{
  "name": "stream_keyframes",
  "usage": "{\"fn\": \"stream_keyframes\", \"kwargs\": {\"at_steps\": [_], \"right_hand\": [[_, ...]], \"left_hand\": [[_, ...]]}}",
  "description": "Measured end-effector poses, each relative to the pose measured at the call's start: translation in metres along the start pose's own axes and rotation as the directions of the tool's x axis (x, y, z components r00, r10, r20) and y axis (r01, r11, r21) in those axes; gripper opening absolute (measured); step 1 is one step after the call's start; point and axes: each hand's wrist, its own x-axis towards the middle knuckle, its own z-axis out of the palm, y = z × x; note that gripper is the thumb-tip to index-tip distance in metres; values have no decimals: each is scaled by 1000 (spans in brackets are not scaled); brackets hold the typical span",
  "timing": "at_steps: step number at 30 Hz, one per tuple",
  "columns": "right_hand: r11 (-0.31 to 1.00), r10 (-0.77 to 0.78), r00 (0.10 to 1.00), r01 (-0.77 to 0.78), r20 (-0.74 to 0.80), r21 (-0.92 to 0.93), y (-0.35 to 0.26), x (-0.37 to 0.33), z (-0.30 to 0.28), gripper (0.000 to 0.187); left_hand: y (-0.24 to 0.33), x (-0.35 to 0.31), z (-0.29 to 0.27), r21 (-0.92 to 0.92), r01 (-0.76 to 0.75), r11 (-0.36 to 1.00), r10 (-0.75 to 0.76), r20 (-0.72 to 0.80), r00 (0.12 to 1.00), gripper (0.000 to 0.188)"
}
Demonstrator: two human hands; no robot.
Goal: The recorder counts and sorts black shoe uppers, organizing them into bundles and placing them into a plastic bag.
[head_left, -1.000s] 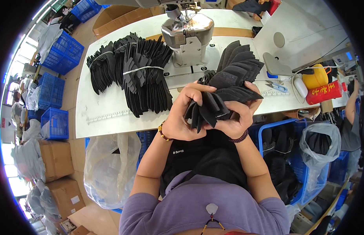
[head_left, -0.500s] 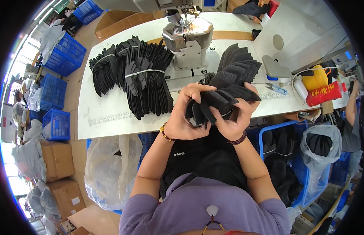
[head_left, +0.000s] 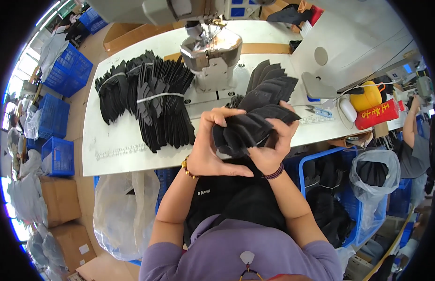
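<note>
Over the tabletop (head_left: 112, 136), your right hand (head_left: 270, 157) pinches the fanned black pieces (head_left: 266, 99), your left hand (head_left: 202, 152) spread beside them, thumb clear; banded bundles (head_left: 167, 119) lie done at left, while this stack's banding can't be told.

Bright, fairly even indoor light on my feed. Left rim: blown-out white window panes (head_left: 21, 230), blue-violet fringing beside them. Upper centre: I get hard glare off the polished silver metal sewing-machine post (head_left: 210, 51). Mid-frame: layered stack of matte black fabric pieces (head_left: 248, 129), edges legible, inner gaps sunk to near black. Fisheye bows the smooth white worktable (head_left: 105, 136); black vignette swallows the corners. Far right reads soft, small detail lost.
</note>
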Motion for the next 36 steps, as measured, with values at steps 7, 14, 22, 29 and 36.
{"fn": "stream_keyframes", "kwargs": {"at_steps": [7,14,22,29,36], "right_hand": [[994,47,989,-33,140,-100,-12,2,-8,53],[975,183,980,-171,78,-138,8,-5,-37,102],[714,439,692,-656,573,245,35,-15,-49,104],[623,390,725,-662,568,416,13,-25,-51,96],[688,405,773,-609,489,394,-10,-29,-46,91]], "left_hand": [[-3,-9,16,236,54,970,-10,-184,983,73],[-6,-17,13,203,-1,979,54,-258,965,60],[9,-27,19,415,-101,904,152,-92,984,69],[46,-20,32,320,-271,908,288,-7,958,88],[84,-27,28,250,-330,910,364,-105,925,65]]}}
